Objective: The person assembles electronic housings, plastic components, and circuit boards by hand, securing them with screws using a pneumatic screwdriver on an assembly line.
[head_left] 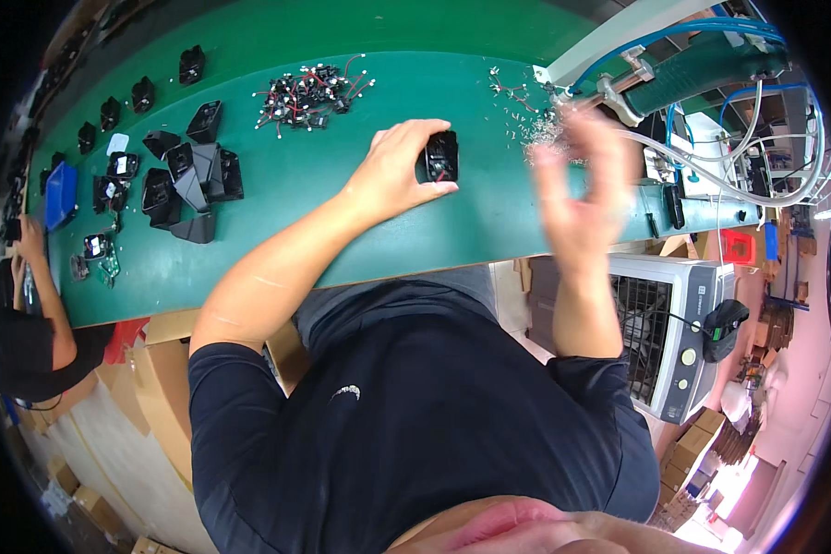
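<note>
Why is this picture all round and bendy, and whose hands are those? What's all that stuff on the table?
There's no robot here, just a person wearing a camera on their head. It looks down through a very wide lens, which bends straight edges. Their left hand holds a small black case between thumb and fingers. Their right hand is blurry near scattered tiny silvery pieces, so I can't tell whether it holds anything. On the green table also lie a heap of little wired parts and a group of black casings. At the far left is someone else's arm.
</note>
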Demonstrator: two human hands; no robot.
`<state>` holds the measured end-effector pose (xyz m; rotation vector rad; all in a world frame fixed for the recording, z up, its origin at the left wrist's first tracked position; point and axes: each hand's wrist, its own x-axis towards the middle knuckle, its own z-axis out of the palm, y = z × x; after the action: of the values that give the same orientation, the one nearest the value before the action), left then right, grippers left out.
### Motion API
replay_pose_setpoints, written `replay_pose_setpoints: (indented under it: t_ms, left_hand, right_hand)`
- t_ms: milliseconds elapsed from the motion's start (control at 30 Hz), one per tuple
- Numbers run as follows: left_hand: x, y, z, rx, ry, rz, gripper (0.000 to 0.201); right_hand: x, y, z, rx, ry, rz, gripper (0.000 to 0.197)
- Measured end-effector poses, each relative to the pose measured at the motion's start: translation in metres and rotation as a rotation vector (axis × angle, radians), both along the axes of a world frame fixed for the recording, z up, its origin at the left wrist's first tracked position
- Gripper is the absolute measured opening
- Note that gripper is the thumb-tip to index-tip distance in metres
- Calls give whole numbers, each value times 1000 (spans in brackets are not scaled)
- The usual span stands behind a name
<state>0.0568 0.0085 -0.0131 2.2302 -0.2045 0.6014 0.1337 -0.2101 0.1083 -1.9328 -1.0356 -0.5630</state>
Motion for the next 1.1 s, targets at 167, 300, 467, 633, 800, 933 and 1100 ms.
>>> replay_pose_setpoints:
  t_ms: [167,300,467,633,800,933,1100]
  left_hand:
    - [-1,2,8,17,-11,-17,57]
    - [1,3,5,51,18,-16,52]
    - [0,6,1,95,23,-30,47]
    - [-1,4,4,111,58,-33,48]
    - [1,-1,9,107,56,-33,43]
    - [-2,2,6,110,55,-24,43]
    - [-3,2,10,150,90,-13,45]
  right_hand:
    - [51,14,98,328,-151,-283,51]
    - [51,46,120,767,583,231,68]
    - [35,76,97,864,360,482,54]
    - [20,79,63,803,482,636,82]
    - [25,63,26,752,630,546,114]
    - [20,68,28,785,698,457,110]
    - [27,71,46,792,574,532,90]
